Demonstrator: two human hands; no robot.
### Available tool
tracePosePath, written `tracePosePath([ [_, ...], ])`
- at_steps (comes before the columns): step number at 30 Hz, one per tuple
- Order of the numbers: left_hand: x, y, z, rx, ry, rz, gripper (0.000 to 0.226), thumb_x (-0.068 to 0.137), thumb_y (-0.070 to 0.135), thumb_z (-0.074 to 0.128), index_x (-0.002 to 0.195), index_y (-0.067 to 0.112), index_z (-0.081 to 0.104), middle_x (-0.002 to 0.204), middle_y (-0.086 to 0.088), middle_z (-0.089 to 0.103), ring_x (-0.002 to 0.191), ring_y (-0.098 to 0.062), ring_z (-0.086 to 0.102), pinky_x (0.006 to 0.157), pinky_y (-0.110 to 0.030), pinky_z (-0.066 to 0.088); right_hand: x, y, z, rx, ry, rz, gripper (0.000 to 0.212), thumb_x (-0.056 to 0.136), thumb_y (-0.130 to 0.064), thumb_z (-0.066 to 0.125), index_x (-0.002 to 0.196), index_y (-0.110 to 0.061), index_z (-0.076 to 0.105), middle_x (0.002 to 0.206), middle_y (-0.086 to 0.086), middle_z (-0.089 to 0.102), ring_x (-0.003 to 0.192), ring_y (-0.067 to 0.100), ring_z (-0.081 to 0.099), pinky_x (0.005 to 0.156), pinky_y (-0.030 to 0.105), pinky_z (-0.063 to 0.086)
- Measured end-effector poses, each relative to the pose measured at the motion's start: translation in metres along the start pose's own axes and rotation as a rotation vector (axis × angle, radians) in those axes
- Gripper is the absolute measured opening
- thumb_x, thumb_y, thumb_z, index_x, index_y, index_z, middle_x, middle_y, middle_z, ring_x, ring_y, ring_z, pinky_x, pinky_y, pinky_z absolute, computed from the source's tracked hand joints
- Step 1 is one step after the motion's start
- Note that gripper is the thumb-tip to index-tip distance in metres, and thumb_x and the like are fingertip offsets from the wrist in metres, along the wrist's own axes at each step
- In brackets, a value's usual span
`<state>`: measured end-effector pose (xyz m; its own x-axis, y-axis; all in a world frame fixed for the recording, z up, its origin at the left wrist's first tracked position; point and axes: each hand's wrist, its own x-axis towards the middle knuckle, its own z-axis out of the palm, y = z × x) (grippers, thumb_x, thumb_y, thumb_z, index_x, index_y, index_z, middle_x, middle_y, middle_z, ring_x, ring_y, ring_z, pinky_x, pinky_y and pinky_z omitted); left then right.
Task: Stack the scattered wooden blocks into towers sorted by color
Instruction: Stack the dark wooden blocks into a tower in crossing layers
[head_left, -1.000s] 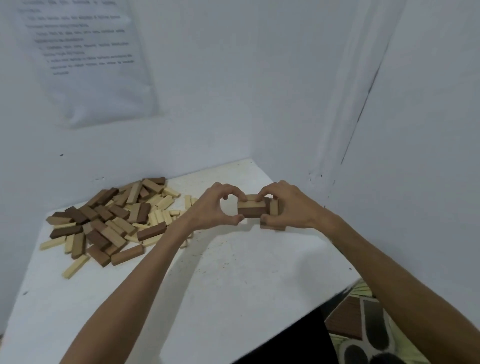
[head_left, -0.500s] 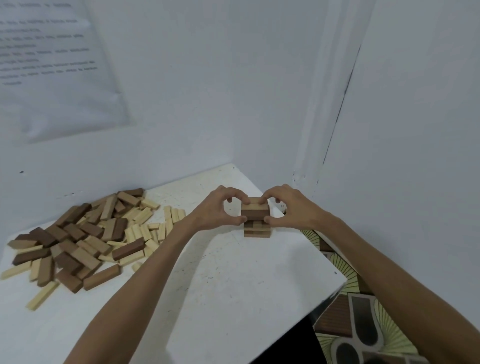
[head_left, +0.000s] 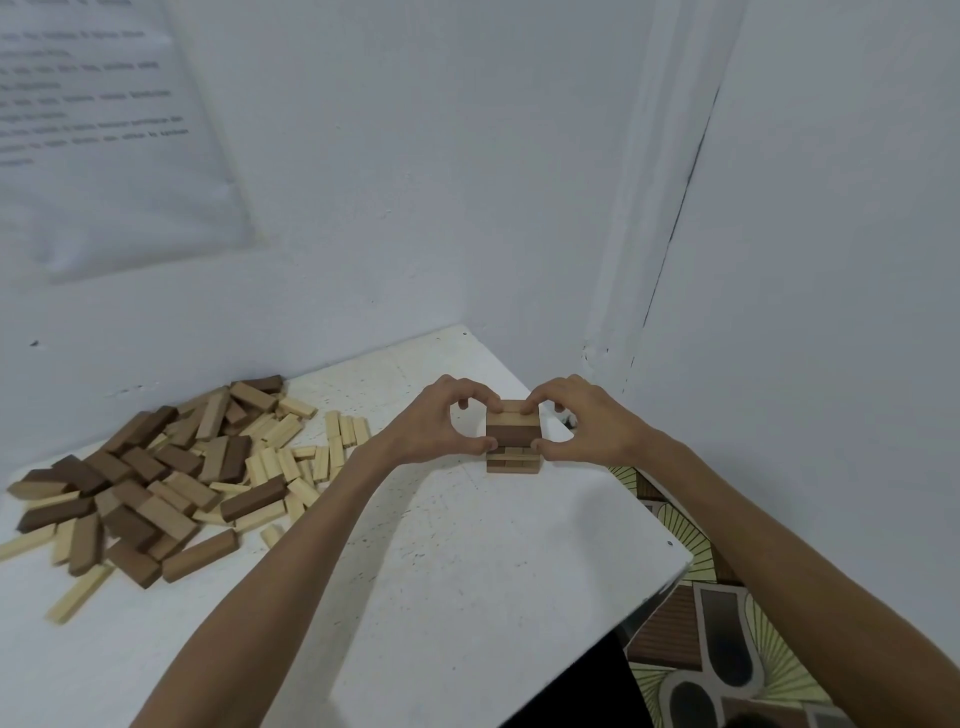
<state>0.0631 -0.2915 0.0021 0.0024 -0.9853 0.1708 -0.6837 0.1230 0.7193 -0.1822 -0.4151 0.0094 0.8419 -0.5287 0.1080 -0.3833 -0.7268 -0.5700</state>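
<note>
Left hand (head_left: 439, 423), right hand (head_left: 584, 426) pinch tower (head_left: 511, 440) top (fingers curled).

White table (head_left: 467, 597), brown and cream blocks (head_left: 156, 493) (mixed), patterned floor (head_left: 727, 649)

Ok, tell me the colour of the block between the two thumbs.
The block is dark brown, clearest in the head view.

The white, speckled desk (head_left: 467, 597) fills a wall corner. A loose heap of dark, tan and pale wooden blocks (head_left: 156, 483) sprawls across its 9 to 10 o'clock side. A low tower (head_left: 512, 465) stands at about 1 o'clock, near the right edge.
</note>
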Motion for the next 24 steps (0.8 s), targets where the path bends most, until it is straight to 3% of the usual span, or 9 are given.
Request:
tracePosePath([
  [5, 0.000, -0.002, 0.001, -0.010, 0.004, -0.014, 0.044, 0.074, 0.037, 0.090, 0.111, 0.044, 0.067, 0.126, 0.018, 0.065, 0.109, -0.013, 0.052, 0.085, -0.024, 0.037, 0.001, 0.002, 0.001, -0.002, -0.003, 0.002, 0.045, 0.084, -0.037, 0.081, 0.125, -0.035, 0.061, 0.116, -0.028, 0.052, 0.111, -0.006, 0.041, 0.083, 0.015, 0.034],
  [13, -0.001, -0.003, 0.003, -0.007, 0.014, -0.017, 0.045, 0.075, 0.032, 0.091, 0.112, 0.044, 0.067, 0.126, 0.021, 0.065, 0.108, -0.013, 0.053, 0.084, -0.023, 0.037, 0.002, 0.003, 0.003, -0.022, -0.010, -0.001, 0.046, 0.085, -0.038, 0.080, 0.126, -0.034, 0.060, 0.121, -0.019, 0.055, 0.109, -0.003, 0.041, 0.083, 0.014, 0.032],
  [19, 0.000, -0.007, 0.006, -0.009, 0.004, -0.035, 0.048, 0.069, 0.051, 0.084, 0.113, 0.052, 0.065, 0.126, 0.013, 0.065, 0.109, -0.011, 0.053, 0.084, -0.026, 0.038, 0.000, 0.003, 0.004, -0.002, -0.011, 0.021, 0.045, 0.085, -0.037, 0.079, 0.125, -0.038, 0.059, 0.118, -0.027, 0.052, 0.109, 0.000, 0.045, 0.081, 0.014, 0.034],
  [24, 0.000, -0.010, 0.007, -0.008, 0.019, -0.067, 0.055, 0.069, 0.055, 0.083, 0.120, 0.051, 0.063, 0.121, 0.010, 0.063, 0.109, -0.007, 0.054, 0.084, -0.027, 0.038, 0.000, 0.003, 0.005, 0.024, -0.010, 0.083, 0.053, 0.084, -0.039, 0.079, 0.130, -0.040, 0.053, 0.118, -0.019, 0.053, 0.108, 0.001, 0.049, 0.080, 0.016, 0.037],
])
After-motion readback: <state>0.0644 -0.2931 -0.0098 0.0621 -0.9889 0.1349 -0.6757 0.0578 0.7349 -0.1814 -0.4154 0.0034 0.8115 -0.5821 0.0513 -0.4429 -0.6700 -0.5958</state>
